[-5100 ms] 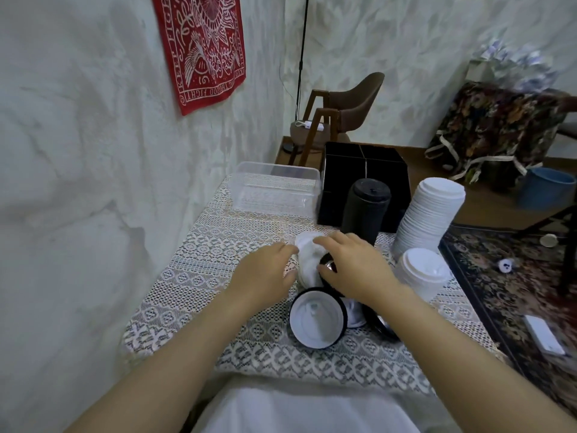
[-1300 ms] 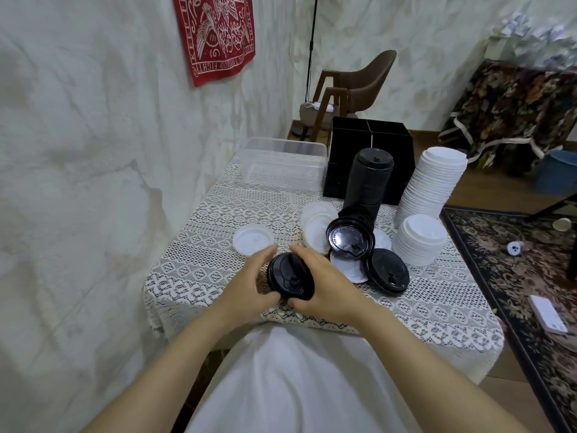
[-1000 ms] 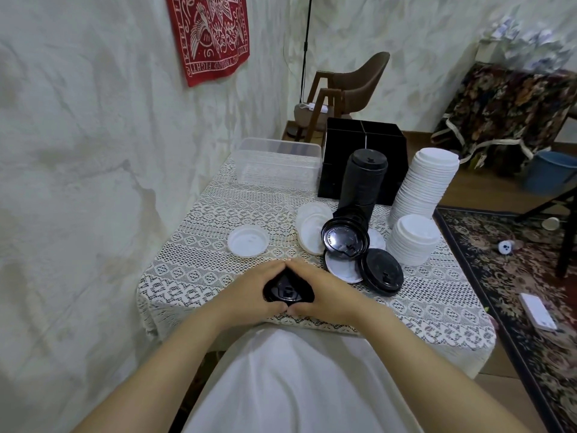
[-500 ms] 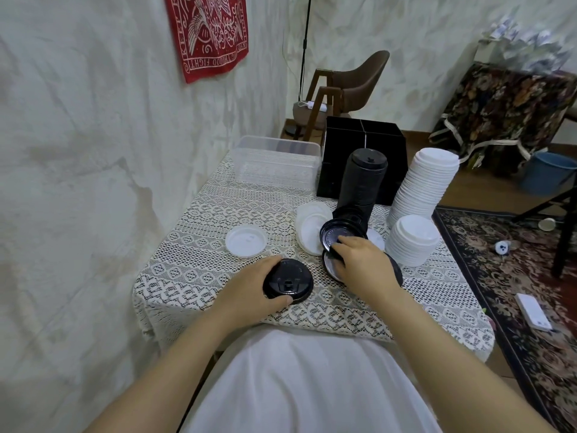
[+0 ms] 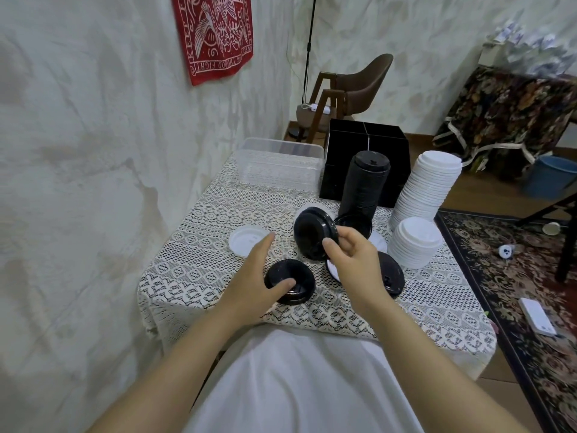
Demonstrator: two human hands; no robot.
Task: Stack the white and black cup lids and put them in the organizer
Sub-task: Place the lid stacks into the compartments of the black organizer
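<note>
A: Where was the lid being handled?

B: The raised black lid (image 5: 313,234) stood tilted on edge above the lace tablecloth (image 5: 203,214). It was pinched between the thumb and curled fingers of the right hand (image 5: 352,264).

A: And the other hand?

B: The left hand (image 5: 249,285) lay with fingers straight, gripping nothing, its thumb resting on a flat black lid (image 5: 292,276) near the table's front edge. Beyond stood a tall black stack (image 5: 365,185), a tall white stack (image 5: 427,182) and a short white stack (image 5: 415,242). The black organizer (image 5: 365,145) sat at the back, well apart from both hands.
</note>
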